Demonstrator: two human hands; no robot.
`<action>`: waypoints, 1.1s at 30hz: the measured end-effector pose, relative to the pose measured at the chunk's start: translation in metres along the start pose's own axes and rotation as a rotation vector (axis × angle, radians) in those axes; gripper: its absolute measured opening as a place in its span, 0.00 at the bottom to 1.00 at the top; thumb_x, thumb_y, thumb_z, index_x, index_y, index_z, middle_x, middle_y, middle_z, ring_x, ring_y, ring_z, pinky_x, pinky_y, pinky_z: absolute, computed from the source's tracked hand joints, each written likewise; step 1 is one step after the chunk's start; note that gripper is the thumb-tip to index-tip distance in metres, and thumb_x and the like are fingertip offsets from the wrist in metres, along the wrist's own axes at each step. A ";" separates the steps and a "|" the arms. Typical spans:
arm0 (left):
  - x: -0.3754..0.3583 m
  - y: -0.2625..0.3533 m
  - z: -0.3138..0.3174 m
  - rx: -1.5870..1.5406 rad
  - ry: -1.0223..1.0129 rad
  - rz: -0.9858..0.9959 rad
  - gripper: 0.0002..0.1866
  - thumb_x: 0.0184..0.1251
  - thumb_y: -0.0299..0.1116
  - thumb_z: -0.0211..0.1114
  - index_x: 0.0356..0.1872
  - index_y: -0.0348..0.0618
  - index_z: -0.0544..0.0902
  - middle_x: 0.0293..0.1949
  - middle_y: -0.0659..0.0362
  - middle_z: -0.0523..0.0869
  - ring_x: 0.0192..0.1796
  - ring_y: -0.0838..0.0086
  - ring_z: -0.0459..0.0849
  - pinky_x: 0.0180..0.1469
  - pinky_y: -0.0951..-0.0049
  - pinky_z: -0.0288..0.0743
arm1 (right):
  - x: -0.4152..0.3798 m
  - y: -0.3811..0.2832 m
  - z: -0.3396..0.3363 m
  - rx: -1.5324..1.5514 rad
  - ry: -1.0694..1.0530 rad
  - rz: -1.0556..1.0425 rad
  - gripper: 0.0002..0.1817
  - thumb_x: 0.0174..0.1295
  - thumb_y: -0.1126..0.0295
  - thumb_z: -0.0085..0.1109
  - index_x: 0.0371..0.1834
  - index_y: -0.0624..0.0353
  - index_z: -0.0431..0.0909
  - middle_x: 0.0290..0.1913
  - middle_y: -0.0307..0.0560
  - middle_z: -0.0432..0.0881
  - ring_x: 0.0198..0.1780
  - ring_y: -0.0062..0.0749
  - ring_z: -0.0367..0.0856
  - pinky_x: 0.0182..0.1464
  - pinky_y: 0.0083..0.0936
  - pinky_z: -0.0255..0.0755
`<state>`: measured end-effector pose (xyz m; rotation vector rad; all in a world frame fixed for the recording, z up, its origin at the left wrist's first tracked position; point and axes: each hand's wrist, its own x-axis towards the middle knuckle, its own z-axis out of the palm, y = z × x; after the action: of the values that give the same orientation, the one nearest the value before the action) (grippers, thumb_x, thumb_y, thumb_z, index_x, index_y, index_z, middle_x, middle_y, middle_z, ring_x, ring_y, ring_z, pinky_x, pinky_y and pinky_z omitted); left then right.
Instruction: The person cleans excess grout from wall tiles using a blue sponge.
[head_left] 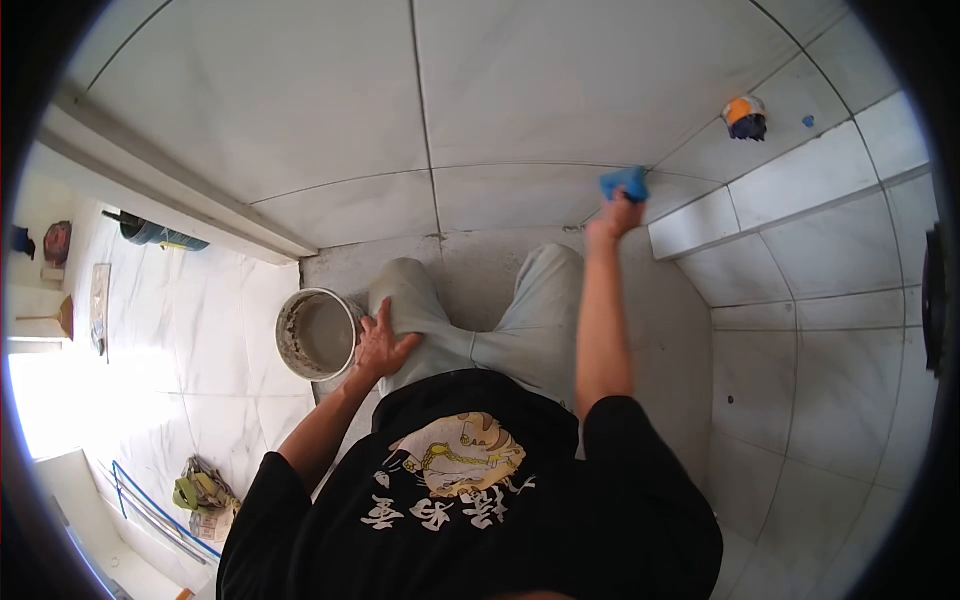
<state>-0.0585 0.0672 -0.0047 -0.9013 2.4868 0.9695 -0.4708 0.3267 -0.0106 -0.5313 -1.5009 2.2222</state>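
My right hand (626, 212) is reached out to the tiled wall (540, 197), its fingers closed on a blue sponge (622, 182). The sponge is at a low joint between tiles, near the corner; some blur hides its exact shape. My left hand (380, 345) rests on my thigh with the fingers spread and holds nothing. Just beside it stands a round bucket (284, 345) with cloudy grey water inside and dried residue on its inner wall.
A raised tiled ledge (790, 185) runs along the right. An orange-rimmed pipe opening (745, 118) sticks out of the wall above it. On the left is a door frame (180, 180); beyond it lie a green bag-like bundle (205, 487) and several thin rods (160, 505).
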 end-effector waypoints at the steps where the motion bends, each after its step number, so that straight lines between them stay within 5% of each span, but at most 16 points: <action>1: 0.000 0.001 0.001 0.016 -0.002 0.001 0.60 0.55 0.65 0.69 0.82 0.49 0.48 0.63 0.27 0.66 0.63 0.28 0.73 0.66 0.40 0.69 | -0.059 -0.004 0.033 -0.154 0.050 -0.009 0.13 0.64 0.78 0.60 0.52 0.59 0.77 0.51 0.49 0.83 0.52 0.39 0.81 0.60 0.41 0.72; 2: -0.001 0.001 0.002 0.035 -0.008 0.002 0.60 0.55 0.65 0.69 0.82 0.49 0.47 0.63 0.27 0.67 0.63 0.28 0.74 0.65 0.40 0.70 | -0.114 -0.002 0.056 -0.302 0.018 0.079 0.15 0.62 0.75 0.62 0.52 0.62 0.77 0.51 0.50 0.83 0.52 0.38 0.80 0.58 0.39 0.72; 4: -0.002 -0.001 0.003 0.050 -0.007 0.001 0.61 0.54 0.66 0.69 0.82 0.50 0.46 0.63 0.28 0.67 0.63 0.29 0.74 0.65 0.41 0.70 | -0.208 0.098 0.080 -0.321 -0.155 -0.275 0.16 0.62 0.70 0.62 0.50 0.66 0.76 0.45 0.54 0.82 0.47 0.42 0.80 0.56 0.40 0.72; 7: -0.002 -0.012 0.015 0.054 0.063 0.054 0.58 0.55 0.63 0.70 0.81 0.46 0.50 0.63 0.27 0.68 0.65 0.31 0.73 0.65 0.43 0.70 | -0.316 0.091 0.067 -0.299 -0.994 -0.058 0.15 0.58 0.74 0.63 0.49 0.62 0.81 0.41 0.56 0.85 0.45 0.48 0.85 0.51 0.38 0.77; 9: -0.005 -0.040 0.015 -0.087 0.090 0.170 0.51 0.59 0.53 0.72 0.79 0.42 0.57 0.64 0.29 0.69 0.66 0.36 0.73 0.68 0.47 0.68 | -0.343 0.051 0.062 -0.267 -1.065 0.003 0.16 0.56 0.77 0.65 0.49 0.60 0.81 0.42 0.52 0.87 0.43 0.40 0.86 0.49 0.34 0.78; 12: -0.047 -0.077 -0.021 -0.234 0.595 0.133 0.44 0.61 0.40 0.72 0.76 0.38 0.62 0.66 0.34 0.71 0.68 0.43 0.69 0.73 0.49 0.61 | -0.302 -0.004 0.034 -0.171 -1.219 0.323 0.15 0.57 0.76 0.66 0.49 0.61 0.81 0.43 0.44 0.86 0.43 0.32 0.85 0.50 0.30 0.77; 15: -0.066 -0.119 -0.034 -0.193 1.090 -0.348 0.43 0.59 0.35 0.73 0.74 0.34 0.63 0.69 0.38 0.66 0.72 0.48 0.61 0.74 0.51 0.59 | -0.234 -0.052 -0.019 0.280 -0.940 0.758 0.17 0.58 0.71 0.68 0.51 0.62 0.80 0.46 0.39 0.84 0.48 0.28 0.82 0.56 0.29 0.76; 16: -0.060 -0.135 -0.026 -0.617 1.031 -0.611 0.46 0.58 0.39 0.75 0.76 0.39 0.61 0.68 0.39 0.67 0.70 0.48 0.65 0.72 0.47 0.62 | -0.208 -0.072 -0.039 0.436 -0.849 0.827 0.19 0.58 0.69 0.66 0.53 0.61 0.79 0.50 0.43 0.83 0.52 0.31 0.80 0.61 0.34 0.74; 18: -0.068 -0.202 -0.013 -0.851 0.272 -0.395 0.45 0.59 0.45 0.75 0.76 0.47 0.62 0.69 0.40 0.67 0.61 0.48 0.75 0.65 0.44 0.70 | -0.155 -0.105 -0.094 0.554 -0.637 0.815 0.21 0.58 0.70 0.62 0.56 0.62 0.78 0.55 0.47 0.82 0.58 0.41 0.79 0.69 0.44 0.67; 20: -0.038 -0.225 0.007 -1.561 0.181 -0.729 0.37 0.63 0.47 0.73 0.71 0.55 0.67 0.64 0.44 0.74 0.51 0.48 0.84 0.58 0.45 0.76 | -0.113 -0.154 -0.151 0.541 -0.575 0.635 0.25 0.60 0.69 0.61 0.61 0.65 0.75 0.61 0.51 0.80 0.65 0.45 0.76 0.73 0.51 0.64; 22: -0.035 -0.206 0.018 -1.575 0.213 -0.600 0.23 0.67 0.45 0.68 0.59 0.46 0.77 0.49 0.49 0.86 0.47 0.53 0.87 0.55 0.52 0.80 | -0.084 -0.206 -0.205 0.399 -0.597 0.456 0.38 0.61 0.62 0.59 0.73 0.70 0.62 0.67 0.62 0.74 0.68 0.57 0.73 0.75 0.59 0.60; 23: -0.029 -0.235 0.029 -1.627 0.129 -0.565 0.21 0.68 0.44 0.66 0.55 0.43 0.80 0.45 0.50 0.88 0.49 0.55 0.88 0.55 0.54 0.80 | -0.080 -0.228 -0.226 0.283 -0.499 0.397 0.35 0.61 0.64 0.59 0.71 0.67 0.65 0.64 0.59 0.77 0.65 0.51 0.76 0.70 0.55 0.67; 25: -0.018 -0.290 0.045 -1.328 0.054 -0.193 0.20 0.70 0.39 0.61 0.56 0.37 0.79 0.51 0.48 0.88 0.56 0.57 0.86 0.61 0.60 0.80 | -0.074 -0.256 -0.274 -0.098 -0.338 0.293 0.34 0.62 0.62 0.61 0.71 0.62 0.67 0.61 0.54 0.78 0.62 0.43 0.79 0.62 0.47 0.77; 26: -0.025 -0.279 0.035 -1.378 0.019 -0.255 0.24 0.72 0.40 0.57 0.61 0.34 0.76 0.58 0.45 0.85 0.61 0.58 0.83 0.66 0.60 0.78 | -0.071 -0.260 -0.298 -0.353 -0.298 0.267 0.37 0.62 0.58 0.62 0.73 0.60 0.66 0.62 0.54 0.77 0.61 0.42 0.79 0.59 0.43 0.78; 29: -0.048 -0.187 0.002 -1.276 0.020 -0.545 0.27 0.73 0.42 0.55 0.63 0.28 0.73 0.60 0.41 0.82 0.64 0.59 0.81 0.69 0.62 0.76 | -0.087 -0.234 -0.376 -1.165 -0.368 0.754 0.38 0.59 0.52 0.66 0.71 0.57 0.70 0.57 0.54 0.80 0.55 0.39 0.82 0.52 0.40 0.81; 33: -0.013 -0.170 -0.007 -1.128 -0.002 -0.535 0.27 0.73 0.42 0.55 0.61 0.27 0.74 0.59 0.41 0.83 0.63 0.59 0.82 0.68 0.63 0.77 | -0.200 -0.152 -0.453 -1.315 -0.271 1.171 0.38 0.57 0.49 0.66 0.66 0.65 0.75 0.58 0.60 0.83 0.57 0.51 0.84 0.57 0.38 0.79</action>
<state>0.0633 -0.0292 -0.0765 -1.7036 1.3649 2.1171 -0.0478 0.6252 -0.0100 -1.9055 -3.3017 1.4556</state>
